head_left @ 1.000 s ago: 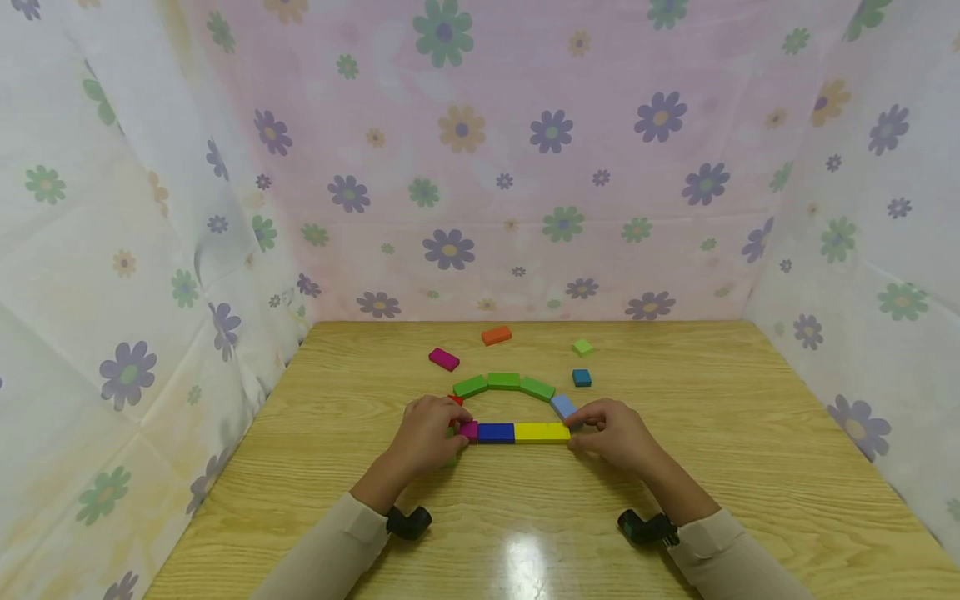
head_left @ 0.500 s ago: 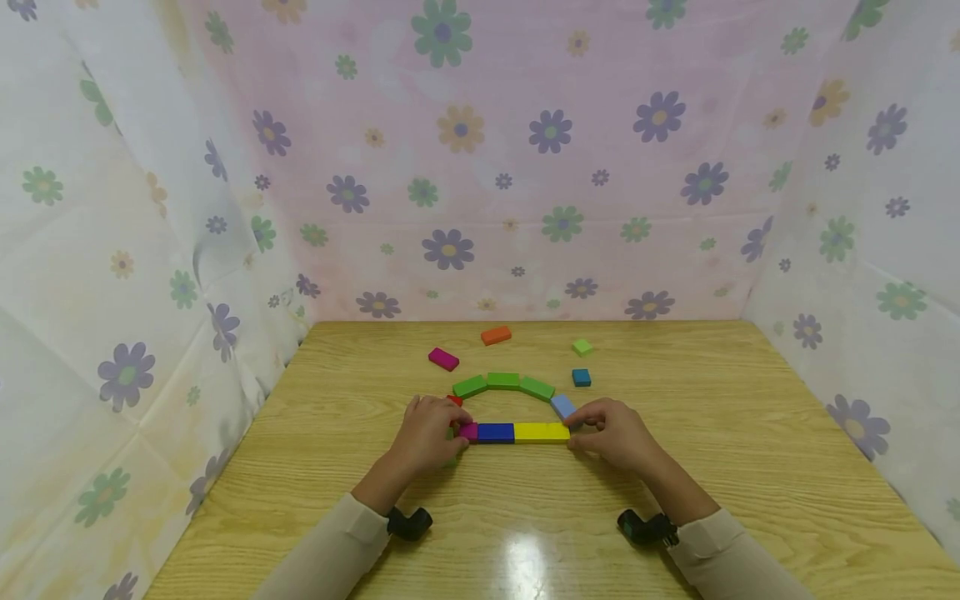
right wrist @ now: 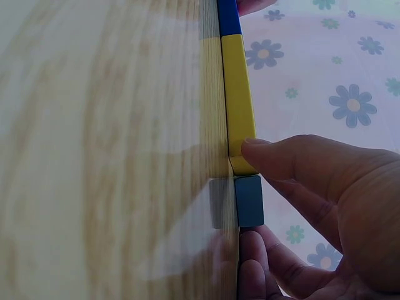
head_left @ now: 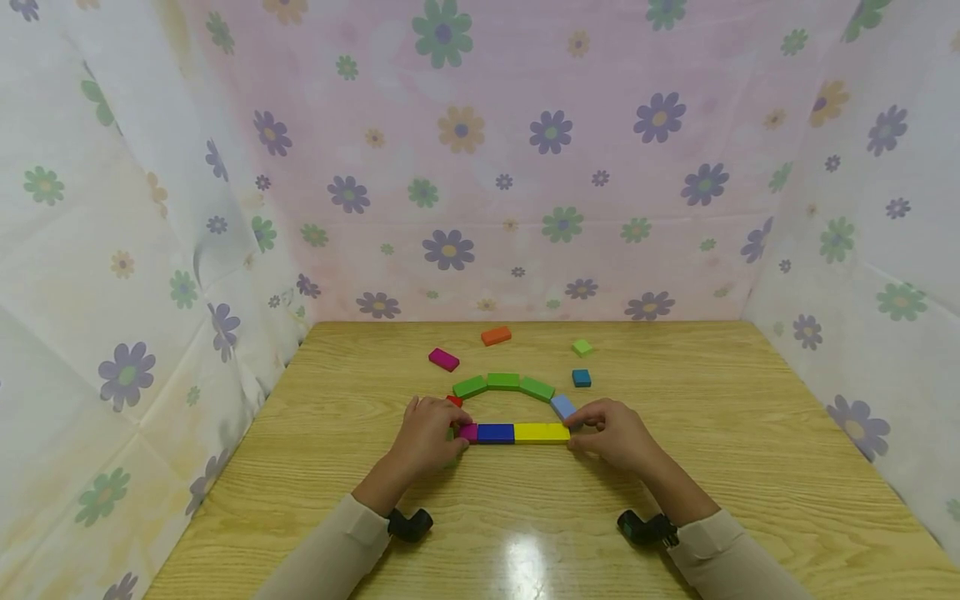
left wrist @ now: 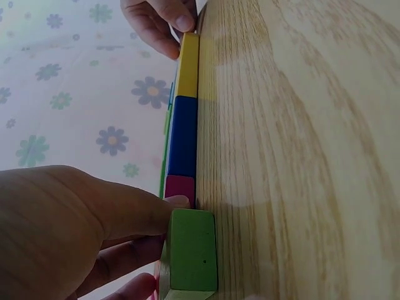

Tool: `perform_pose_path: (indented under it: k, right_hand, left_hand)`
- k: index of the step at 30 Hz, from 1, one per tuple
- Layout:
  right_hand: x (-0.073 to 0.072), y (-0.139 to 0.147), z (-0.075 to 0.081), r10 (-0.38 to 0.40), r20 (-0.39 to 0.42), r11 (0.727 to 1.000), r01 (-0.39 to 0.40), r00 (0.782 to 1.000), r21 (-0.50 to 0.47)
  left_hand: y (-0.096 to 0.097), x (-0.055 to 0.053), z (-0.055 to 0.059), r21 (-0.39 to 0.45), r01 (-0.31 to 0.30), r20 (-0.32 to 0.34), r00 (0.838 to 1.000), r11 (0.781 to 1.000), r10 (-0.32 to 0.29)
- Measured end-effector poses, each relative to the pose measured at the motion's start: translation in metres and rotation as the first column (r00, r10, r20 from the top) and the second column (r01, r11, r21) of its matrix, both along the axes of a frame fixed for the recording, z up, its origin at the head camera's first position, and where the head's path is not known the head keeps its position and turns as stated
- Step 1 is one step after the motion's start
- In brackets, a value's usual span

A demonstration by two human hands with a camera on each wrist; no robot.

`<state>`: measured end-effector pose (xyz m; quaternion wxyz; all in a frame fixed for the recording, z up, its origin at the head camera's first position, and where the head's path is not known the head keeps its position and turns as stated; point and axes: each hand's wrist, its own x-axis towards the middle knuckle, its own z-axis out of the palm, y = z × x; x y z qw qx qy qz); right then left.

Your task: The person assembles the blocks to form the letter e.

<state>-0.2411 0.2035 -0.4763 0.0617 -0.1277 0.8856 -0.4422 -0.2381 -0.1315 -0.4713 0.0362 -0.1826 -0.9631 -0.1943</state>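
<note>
A straight row of blocks lies on the wooden table: a magenta block (head_left: 468,432) at left, a dark blue block (head_left: 496,433) in the middle, and yellow (head_left: 536,433) at right. My left hand (head_left: 427,435) pinches the magenta block between thumb and fingers; a green block (left wrist: 194,250) stands beside that thumb in the left wrist view. At the opposite end, my right hand (head_left: 617,435) pinches the end of the yellow, its thumb on the front edge. A grey-blue block (right wrist: 250,201) sits by the right fingers in the right wrist view.
Behind the row curves an arch of green blocks (head_left: 503,382), with a red block (head_left: 454,402) at left, partly hidden, and a light blue block (head_left: 563,407) at right. Farther back lie loose magenta (head_left: 444,359), orange (head_left: 496,336), lime (head_left: 582,347) and teal (head_left: 581,378) blocks.
</note>
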Motion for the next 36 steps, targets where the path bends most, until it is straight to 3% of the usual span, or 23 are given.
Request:
perform_pose_path:
  k: [24, 30, 36]
  right_hand:
    - [0.000, 0.000, 0.001, -0.017, 0.015, 1.000, 0.017, 1.000, 0.006]
    - [-0.001, 0.000, 0.000, -0.019, 0.019, 1.000, 0.019, 1.000, 0.005]
    - [-0.001, 0.001, -0.002, -0.019, 0.023, 1.000, 0.019, 1.000, 0.011]
  left_hand:
    - [0.000, -0.001, 0.000, 0.007, 0.002, 0.012, 1.000, 1.000, -0.002]
    - [-0.004, -0.006, 0.009, 0.014, 0.060, -0.024, 0.998, 0.998, -0.060]
    - [-0.008, -0.017, 0.023, -0.025, 0.037, -0.061, 0.997, 0.999, -0.039]
